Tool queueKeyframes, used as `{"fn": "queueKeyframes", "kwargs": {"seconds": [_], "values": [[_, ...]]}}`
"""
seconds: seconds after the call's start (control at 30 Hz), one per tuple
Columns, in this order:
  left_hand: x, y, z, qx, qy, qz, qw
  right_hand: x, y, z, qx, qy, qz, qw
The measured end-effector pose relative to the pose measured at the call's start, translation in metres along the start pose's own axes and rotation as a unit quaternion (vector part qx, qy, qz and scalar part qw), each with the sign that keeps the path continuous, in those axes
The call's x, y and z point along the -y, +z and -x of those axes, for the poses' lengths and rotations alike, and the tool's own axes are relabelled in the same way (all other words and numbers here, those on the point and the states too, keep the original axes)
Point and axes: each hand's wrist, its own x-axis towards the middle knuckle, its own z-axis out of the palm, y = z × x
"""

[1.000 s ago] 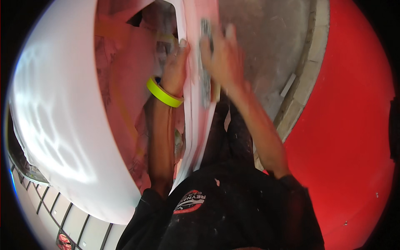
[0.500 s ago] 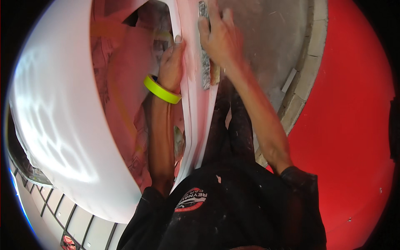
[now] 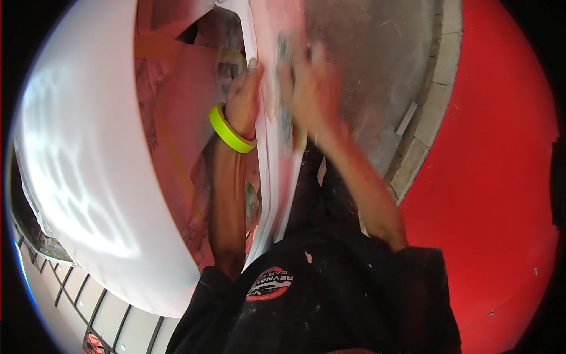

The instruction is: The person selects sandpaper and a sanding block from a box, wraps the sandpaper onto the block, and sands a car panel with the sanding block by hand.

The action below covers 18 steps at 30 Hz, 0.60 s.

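The pinkish-white frame (image 3: 270,147) before the torso (image 3: 330,283) is gripped by the curled left hand (image 3: 243,101), thumb on top. Against its face, a grey block (image 3: 285,128) is clasped by the blurred right hand (image 3: 313,94); if tilted, grooves could be cut.

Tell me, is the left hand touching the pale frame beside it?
Touching: the head view shows the left hand with its thumb lying over the edge of the pale frame.

Black short-sleeved shirt (image 3: 354,295), red-white emblem (image 3: 271,284); neon-yellow wristband (image 3: 229,134).
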Motion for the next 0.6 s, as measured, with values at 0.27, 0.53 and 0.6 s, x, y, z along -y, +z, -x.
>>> {"fn": "queueKeyframes", "kwargs": {"seconds": [0.27,0.53,0.6], "values": [[0.007,-0.001,0.013,0.048,-0.054,0.054,0.996,-0.007,-0.006,-0.044,0.070,0.074,-0.103,0.989],[0.001,-0.005,0.027,-0.004,-0.028,-0.039,0.999,0.021,-0.022,0.037,0.081,0.045,-0.164,0.982],[0.011,0.000,0.026,-0.009,-0.008,-0.036,0.999,0.014,-0.023,0.044,0.107,0.047,-0.179,0.977]]}}
